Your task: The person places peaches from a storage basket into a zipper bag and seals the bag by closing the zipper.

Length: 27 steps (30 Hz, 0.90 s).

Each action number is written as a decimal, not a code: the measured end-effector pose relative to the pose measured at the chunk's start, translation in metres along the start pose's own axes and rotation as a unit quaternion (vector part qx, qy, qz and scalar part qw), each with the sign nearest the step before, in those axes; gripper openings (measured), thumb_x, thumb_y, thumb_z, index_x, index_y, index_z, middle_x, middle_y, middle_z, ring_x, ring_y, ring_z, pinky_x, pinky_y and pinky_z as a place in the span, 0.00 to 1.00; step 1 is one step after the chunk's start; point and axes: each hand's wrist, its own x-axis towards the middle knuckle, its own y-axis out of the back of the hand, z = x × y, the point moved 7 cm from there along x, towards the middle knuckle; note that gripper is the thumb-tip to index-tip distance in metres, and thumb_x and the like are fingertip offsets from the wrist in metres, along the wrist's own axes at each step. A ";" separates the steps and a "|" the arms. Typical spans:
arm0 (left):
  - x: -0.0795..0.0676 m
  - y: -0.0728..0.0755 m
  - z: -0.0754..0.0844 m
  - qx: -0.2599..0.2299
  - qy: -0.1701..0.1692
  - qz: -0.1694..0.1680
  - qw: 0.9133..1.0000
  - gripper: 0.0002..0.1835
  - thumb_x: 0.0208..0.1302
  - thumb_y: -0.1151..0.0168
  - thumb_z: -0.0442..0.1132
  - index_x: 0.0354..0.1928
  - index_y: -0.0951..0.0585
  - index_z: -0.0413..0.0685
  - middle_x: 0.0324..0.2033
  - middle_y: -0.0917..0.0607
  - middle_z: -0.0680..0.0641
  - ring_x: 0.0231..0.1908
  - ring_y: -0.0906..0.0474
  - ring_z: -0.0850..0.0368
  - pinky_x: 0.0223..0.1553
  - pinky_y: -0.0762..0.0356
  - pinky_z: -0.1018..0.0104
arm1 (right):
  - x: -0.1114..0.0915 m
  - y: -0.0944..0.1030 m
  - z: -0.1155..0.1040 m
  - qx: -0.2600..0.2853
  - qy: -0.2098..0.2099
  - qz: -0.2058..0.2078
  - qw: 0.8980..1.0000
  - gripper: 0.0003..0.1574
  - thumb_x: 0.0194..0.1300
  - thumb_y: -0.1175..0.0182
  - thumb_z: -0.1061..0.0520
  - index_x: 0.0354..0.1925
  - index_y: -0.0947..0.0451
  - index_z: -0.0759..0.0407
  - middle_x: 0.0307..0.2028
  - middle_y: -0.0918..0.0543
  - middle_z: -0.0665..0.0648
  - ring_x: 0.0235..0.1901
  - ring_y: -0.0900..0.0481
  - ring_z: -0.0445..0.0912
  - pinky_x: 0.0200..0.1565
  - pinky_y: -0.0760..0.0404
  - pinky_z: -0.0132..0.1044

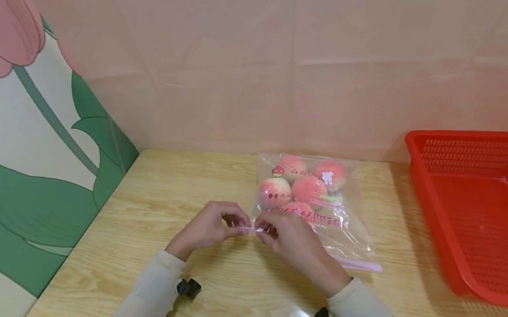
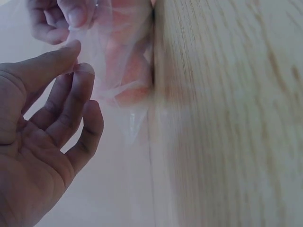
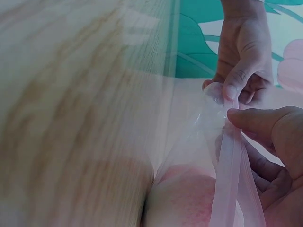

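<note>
A clear zip bag (image 1: 354,228) with a pink closure strip (image 1: 362,265) and printed lettering lies on the wooden table. Several pink-and-cream peaches (image 1: 309,190) fill its far part. At the near left corner my left hand (image 1: 212,225) pinches the strip between thumb and fingertips. Right beside it, my right hand (image 1: 293,241) pinches the same strip, thumb on the near side. In the right wrist view the strip (image 3: 227,175) runs down from both hands, next to a peach (image 3: 184,198). My right hand covers part of the bag in the head view.
A red plastic basket (image 1: 429,227) with slotted walls stands on the table at the right. Behind the table hangs a pale pink cloth (image 1: 229,64). A wall painted with a tulip and green leaves (image 1: 25,199) borders the table's left side.
</note>
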 end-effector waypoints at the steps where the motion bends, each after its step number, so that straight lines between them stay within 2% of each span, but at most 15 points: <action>1: 0.000 0.000 0.000 0.001 0.000 0.000 1.000 0.05 0.61 0.30 0.35 0.37 0.13 0.54 0.32 0.13 0.55 0.33 0.20 0.65 0.39 0.17 0.64 | 0.000 0.000 0.000 0.000 0.001 0.001 1.000 0.05 0.60 0.30 0.57 0.35 0.16 0.48 0.30 0.15 0.44 0.30 0.20 0.36 0.35 0.19 0.29; 11: 0.000 0.001 0.001 -0.002 0.003 0.005 1.000 0.04 0.61 0.30 0.35 0.35 0.13 0.54 0.32 0.14 0.55 0.34 0.20 0.63 0.39 0.18 0.66 | 0.000 0.001 0.002 0.002 0.007 0.007 1.000 0.05 0.60 0.29 0.57 0.34 0.17 0.48 0.29 0.15 0.43 0.30 0.19 0.36 0.35 0.18 0.28; 19: 0.000 0.000 0.007 -0.010 0.013 0.013 1.000 0.03 0.62 0.31 0.35 0.36 0.14 0.51 0.33 0.14 0.54 0.35 0.19 0.62 0.43 0.16 0.64 | 0.001 0.004 0.002 0.021 -0.013 0.011 1.000 0.06 0.59 0.29 0.58 0.34 0.17 0.49 0.28 0.15 0.43 0.29 0.20 0.35 0.34 0.19 0.27; 27: 0.001 -0.002 0.004 -0.052 0.039 0.028 0.998 0.06 0.60 0.30 0.33 0.39 0.14 0.50 0.34 0.12 0.51 0.35 0.17 0.62 0.41 0.16 0.68 | 0.001 0.004 0.004 0.025 -0.020 0.007 0.999 0.06 0.59 0.29 0.57 0.33 0.17 0.48 0.28 0.15 0.43 0.30 0.20 0.35 0.34 0.19 0.27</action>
